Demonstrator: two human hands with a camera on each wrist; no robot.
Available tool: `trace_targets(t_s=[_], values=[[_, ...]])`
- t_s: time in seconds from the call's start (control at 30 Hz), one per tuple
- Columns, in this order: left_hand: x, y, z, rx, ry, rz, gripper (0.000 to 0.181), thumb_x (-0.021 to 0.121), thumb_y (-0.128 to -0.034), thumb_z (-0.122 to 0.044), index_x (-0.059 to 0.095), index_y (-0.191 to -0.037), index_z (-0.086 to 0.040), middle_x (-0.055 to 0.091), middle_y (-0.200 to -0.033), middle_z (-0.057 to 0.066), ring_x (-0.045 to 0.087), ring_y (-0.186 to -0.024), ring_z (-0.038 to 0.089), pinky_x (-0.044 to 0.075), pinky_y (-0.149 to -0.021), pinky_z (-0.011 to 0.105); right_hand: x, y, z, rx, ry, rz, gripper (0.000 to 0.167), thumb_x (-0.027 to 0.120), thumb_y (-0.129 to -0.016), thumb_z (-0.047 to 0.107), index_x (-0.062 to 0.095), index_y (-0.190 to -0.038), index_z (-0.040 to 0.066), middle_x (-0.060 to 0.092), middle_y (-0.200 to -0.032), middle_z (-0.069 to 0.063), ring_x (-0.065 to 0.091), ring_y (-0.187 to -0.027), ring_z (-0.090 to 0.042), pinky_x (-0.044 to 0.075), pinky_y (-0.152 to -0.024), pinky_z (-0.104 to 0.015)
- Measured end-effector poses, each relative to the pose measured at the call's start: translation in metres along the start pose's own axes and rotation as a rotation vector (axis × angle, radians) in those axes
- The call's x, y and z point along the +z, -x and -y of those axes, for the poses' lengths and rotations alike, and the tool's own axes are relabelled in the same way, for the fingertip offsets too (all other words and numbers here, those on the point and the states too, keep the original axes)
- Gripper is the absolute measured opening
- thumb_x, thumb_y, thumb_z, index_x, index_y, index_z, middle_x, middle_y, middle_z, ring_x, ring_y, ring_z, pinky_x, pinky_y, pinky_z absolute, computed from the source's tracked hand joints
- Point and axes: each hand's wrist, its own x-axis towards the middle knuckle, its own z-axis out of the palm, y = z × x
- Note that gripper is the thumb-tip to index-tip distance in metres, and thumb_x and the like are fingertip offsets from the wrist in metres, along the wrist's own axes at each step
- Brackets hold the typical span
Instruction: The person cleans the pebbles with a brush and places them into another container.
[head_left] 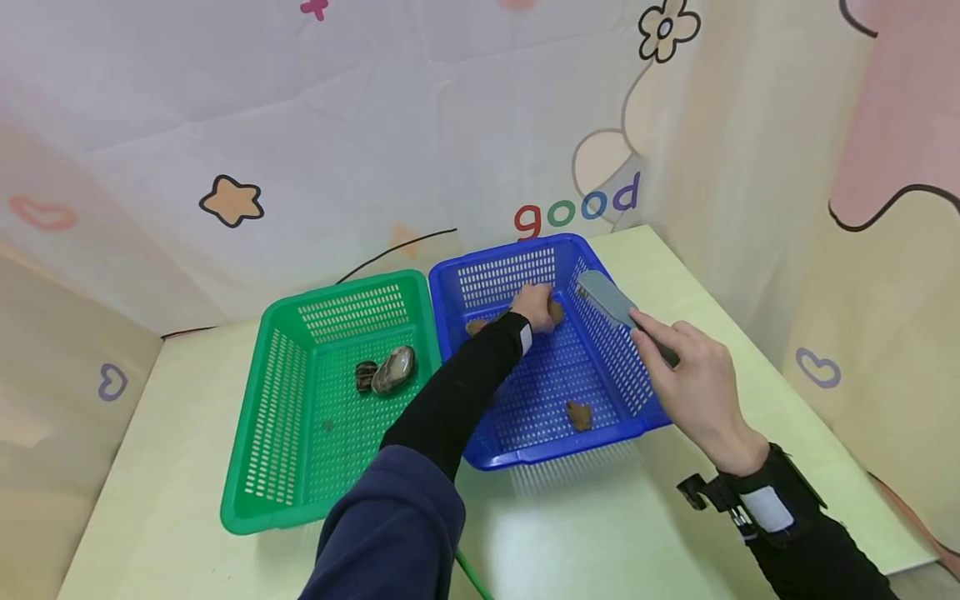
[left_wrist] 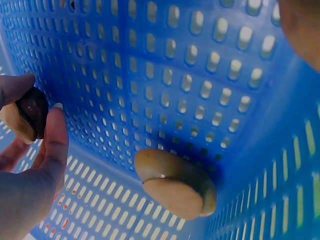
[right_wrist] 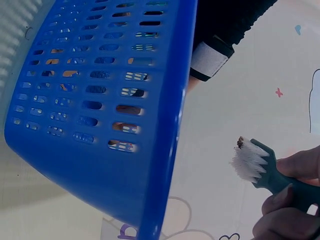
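Observation:
Inside the blue basket (head_left: 506,456), my left hand (head_left: 534,307) pinches a brown, shell-like piece (head_left: 555,312) between thumb and fingers; the left wrist view shows this dark and tan piece (left_wrist: 33,114) held at the left edge. Another rounded brown piece (left_wrist: 172,182) lies in the basket away from the fingers. My right hand (head_left: 701,387) grips the handle of a grey-green brush (head_left: 606,297) over the basket's right rim. White bristles (right_wrist: 249,161) with a dark speck at one corner show in the right wrist view.
A green basket (head_left: 251,521) stands left of the blue one, holding a glossy, striped shell-like piece (head_left: 394,369) and a smaller dark banded one (head_left: 365,376). One brown piece (head_left: 579,415) lies near the blue basket's front. Behind the pale table (head_left: 570,542) hangs a printed curtain (head_left: 337,125).

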Motion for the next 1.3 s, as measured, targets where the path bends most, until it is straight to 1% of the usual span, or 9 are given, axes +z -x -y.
trace_targets(t_s=[0.3,0.37,0.4,0.5,0.6,0.63,0.67,0.93,1.3], values=[[-0.013,0.012,-0.004,0.004,0.054,0.013,0.04,0.072,-0.0836,-0.009,0.058,-0.12,-0.005,0.063,-0.12,0.011,0.06,-0.106,0.024,0.05,-0.088,0.032,0.003,0.0,-0.001,-0.012,0.001,0.005,0.03,0.068,-0.087,0.003,0.069,-0.117,0.001,0.038,-0.055,-0.002,0.025,-0.049,-0.006,0.018,-0.046,-0.019],[-0.015,0.01,-0.005,0.006,0.056,0.018,0.04,0.072,-0.0833,-0.01,0.058,-0.12,-0.004,0.063,-0.118,0.012,0.06,-0.104,0.024,0.051,-0.087,0.032,0.002,-0.001,-0.001,-0.011,0.002,0.004,0.03,0.068,-0.087,0.003,0.069,-0.117,0.001,0.04,-0.055,-0.003,0.025,-0.049,-0.006,0.018,-0.046,-0.019],[-0.011,0.001,0.0,0.026,0.07,-0.002,0.041,0.075,-0.0803,-0.011,0.059,-0.118,-0.006,0.065,-0.112,0.009,0.061,-0.098,0.023,0.051,-0.083,0.031,0.002,-0.001,-0.001,-0.01,0.002,0.003,0.03,0.068,-0.087,0.003,0.069,-0.117,0.001,0.04,-0.055,-0.003,0.025,-0.049,-0.006,0.018,-0.046,-0.019],[-0.013,0.001,-0.001,0.032,0.066,0.001,0.043,0.075,-0.0801,-0.011,0.059,-0.119,-0.005,0.065,-0.111,0.01,0.061,-0.097,0.023,0.051,-0.081,0.031,0.002,-0.001,0.0,-0.008,0.004,0.003,0.03,0.068,-0.086,0.004,0.069,-0.116,0.001,0.042,-0.056,-0.004,0.026,-0.05,-0.006,0.019,-0.046,-0.019],[-0.017,0.006,-0.002,0.039,0.07,-0.015,0.043,0.076,-0.0792,-0.01,0.059,-0.119,-0.006,0.066,-0.111,0.009,0.06,-0.095,0.022,0.049,-0.078,0.029,0.002,-0.001,0.0,-0.006,0.001,0.004,0.03,0.068,-0.087,0.004,0.069,-0.116,0.001,0.043,-0.056,-0.004,0.026,-0.05,-0.006,0.019,-0.046,-0.019],[-0.023,0.016,-0.008,0.02,0.063,0.001,0.042,0.073,-0.082,-0.009,0.058,-0.121,-0.003,0.064,-0.115,0.012,0.06,-0.099,0.023,0.049,-0.081,0.03,0.002,-0.001,0.0,-0.005,0.0,0.005,0.03,0.068,-0.087,0.004,0.069,-0.116,0.001,0.043,-0.056,-0.004,0.026,-0.05,-0.006,0.019,-0.046,-0.019],[-0.023,0.018,-0.008,0.022,0.071,-0.009,0.042,0.074,-0.0812,-0.009,0.058,-0.119,-0.004,0.065,-0.115,0.012,0.06,-0.097,0.023,0.049,-0.079,0.029,0.003,-0.001,0.0,-0.004,0.0,0.006,0.03,0.068,-0.087,0.004,0.069,-0.116,0.001,0.042,-0.056,-0.004,0.026,-0.05,-0.006,0.019,-0.046,-0.019],[-0.023,0.019,-0.006,0.021,0.086,-0.047,0.039,0.078,-0.0784,-0.012,0.059,-0.111,-0.004,0.066,-0.109,0.01,0.06,-0.091,0.021,0.047,-0.074,0.027,0.005,0.0,0.002,0.004,0.009,0.021,0.03,0.068,-0.087,0.006,0.069,-0.116,0.001,0.04,-0.056,-0.004,0.027,-0.05,-0.01,0.019,-0.047,-0.02],[-0.029,0.024,-0.007,0.023,0.121,-0.042,0.037,0.077,-0.0813,-0.015,0.057,-0.111,-0.004,0.064,-0.108,0.01,0.06,-0.089,0.019,0.048,-0.073,0.026,0.009,0.0,0.0,-0.004,0.011,0.03,0.03,0.067,-0.088,0.006,0.069,-0.118,0.002,0.037,-0.056,-0.001,0.027,-0.049,-0.008,0.021,-0.045,-0.021]])
